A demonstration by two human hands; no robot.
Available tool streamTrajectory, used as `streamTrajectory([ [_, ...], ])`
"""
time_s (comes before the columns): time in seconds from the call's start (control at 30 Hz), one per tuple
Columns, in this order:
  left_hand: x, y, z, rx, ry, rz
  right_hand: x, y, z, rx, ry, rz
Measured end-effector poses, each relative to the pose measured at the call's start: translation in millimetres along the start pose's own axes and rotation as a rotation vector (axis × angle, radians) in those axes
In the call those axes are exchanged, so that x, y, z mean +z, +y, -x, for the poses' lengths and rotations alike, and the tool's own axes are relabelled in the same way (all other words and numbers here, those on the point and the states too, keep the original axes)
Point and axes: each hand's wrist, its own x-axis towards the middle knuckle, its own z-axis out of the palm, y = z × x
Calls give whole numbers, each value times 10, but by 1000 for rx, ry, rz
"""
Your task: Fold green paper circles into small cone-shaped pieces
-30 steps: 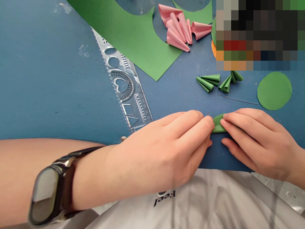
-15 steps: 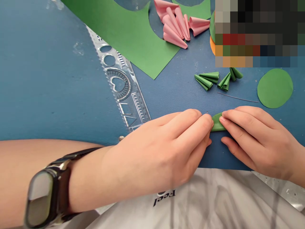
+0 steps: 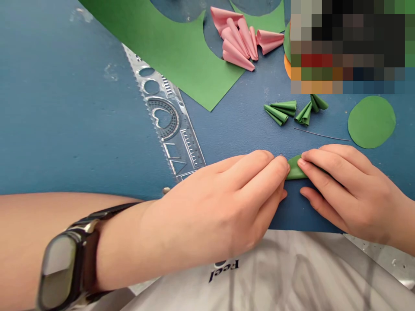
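Note:
A folded piece of green paper (image 3: 295,168) lies near the table's front edge, with most of it hidden under my fingers. My left hand (image 3: 236,194), its fingers bunched together, holds the paper's left end. On the right end, the pressed-together fingertips of my right hand (image 3: 353,190) bear down, while that thumb sits apart below the paper. Just beyond are several small green paper cones (image 3: 280,111) and a thin needle-like wire (image 3: 320,134). A flat green paper circle (image 3: 371,122) rests above my right hand.
Several pink paper cones (image 3: 238,41) lie at the back, partly over a large green sheet (image 3: 181,65) with round cut-outs. A clear stencil ruler (image 3: 168,116) extends from under that sheet toward my left wrist. The blue table (image 3: 65,129) stretches left.
The view has shifted slightly, so the things on the table appear a little lower. Both hands keep the same position on the green paper.

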Motion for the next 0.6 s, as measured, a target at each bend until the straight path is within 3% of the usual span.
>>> streamTrajectory([
  [0.6,11,-8,-1,57,13,-140,-1,-10,-8,-13,-6,4],
])
